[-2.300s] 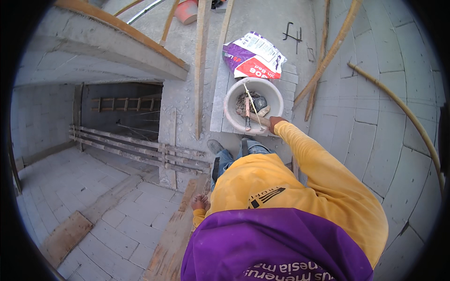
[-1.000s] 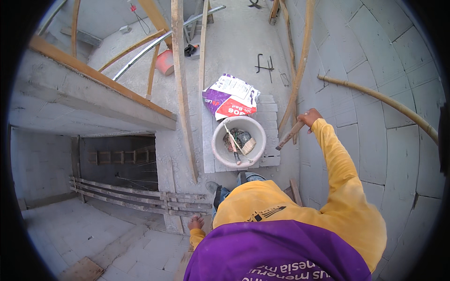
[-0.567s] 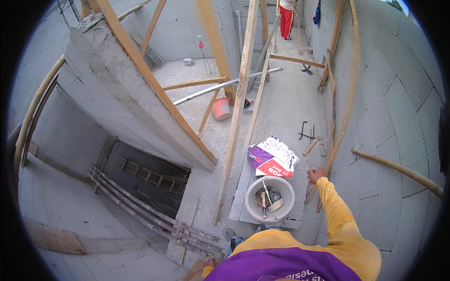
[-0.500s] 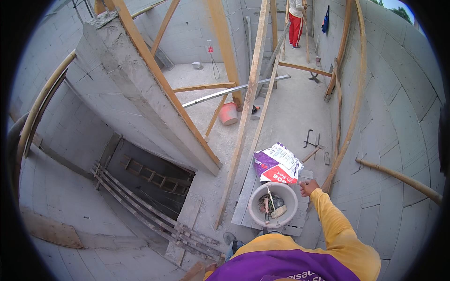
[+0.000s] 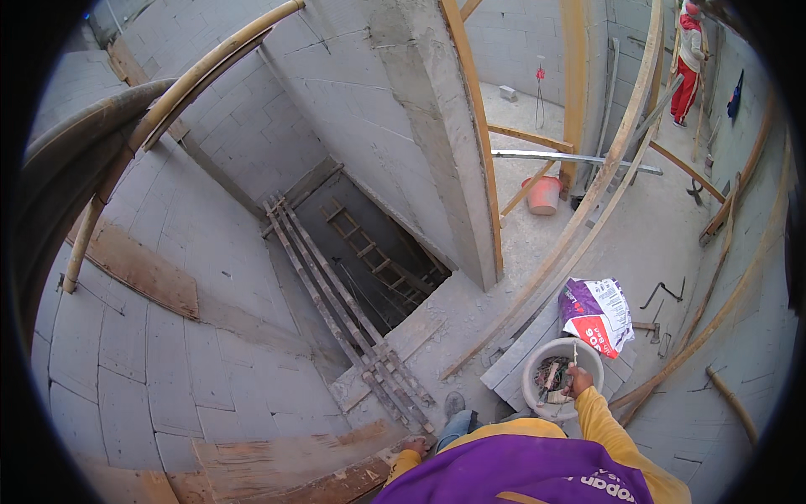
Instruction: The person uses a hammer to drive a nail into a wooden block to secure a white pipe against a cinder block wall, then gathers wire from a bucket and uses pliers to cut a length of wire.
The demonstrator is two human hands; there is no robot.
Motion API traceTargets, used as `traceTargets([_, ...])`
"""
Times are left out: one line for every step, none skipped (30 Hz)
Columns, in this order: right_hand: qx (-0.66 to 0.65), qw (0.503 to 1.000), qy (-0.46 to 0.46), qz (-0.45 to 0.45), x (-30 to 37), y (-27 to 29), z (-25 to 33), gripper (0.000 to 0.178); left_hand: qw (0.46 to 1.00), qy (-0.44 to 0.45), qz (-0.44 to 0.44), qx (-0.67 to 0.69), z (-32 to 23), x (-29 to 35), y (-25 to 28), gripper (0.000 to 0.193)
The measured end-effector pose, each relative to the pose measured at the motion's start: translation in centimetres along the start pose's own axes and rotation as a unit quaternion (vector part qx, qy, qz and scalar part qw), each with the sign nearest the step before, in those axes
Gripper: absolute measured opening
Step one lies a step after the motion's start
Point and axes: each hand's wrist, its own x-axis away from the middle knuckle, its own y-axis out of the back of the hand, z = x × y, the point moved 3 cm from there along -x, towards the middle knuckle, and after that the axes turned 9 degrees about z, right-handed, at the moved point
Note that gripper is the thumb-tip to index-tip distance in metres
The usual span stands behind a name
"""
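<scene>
My right hand is over the round grey bucket, its fingers closed on a thin pale stick that points up from the fist. Inside the bucket lie a tool with a light reddish handle, a pale block-like piece and some dark small things, partly hidden by my hand. Behind the bucket leans a purple, white and red bag. Low in view, my left hand is beside the brown wooden boards, near the ends of the poles; its fingers are too small to read.
Left of me is a floor opening with a wooden ladder inside and several long poles across its edge. Slanting timber props stand ahead. A pink bucket and a person in red trousers are farther off.
My view has turned left, so the scene shifts rightward. The right hand has gone from beside the bag to above the bucket and closed on the stick. More of my left hand shows.
</scene>
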Motion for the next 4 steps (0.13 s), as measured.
traceTargets([0.011,1.000,0.007,0.015,-0.2,0.3,-0.2,0.043,1.000,-0.015,-0.005,0.001,-0.8,0.4,0.3,0.019])
traceTargets([0.029,0.999,-0.009,0.024,-0.9,0.7,-0.7,0.044,0.999,-0.032,-0.006,0.002,-1.1,0.9,0.5,0.019])
traceTargets([0.084,0.996,-0.007,0.004,-0.5,0.7,-0.7,0.045,0.999,-0.045,-0.007,0.002,-1.4,1.5,0.3,0.019])
traceTargets([0.111,0.994,-0.008,-0.001,-0.5,0.7,-0.8,0.045,0.999,-0.013,0.014,-0.041,0.0,2.5,1.4,0.019])
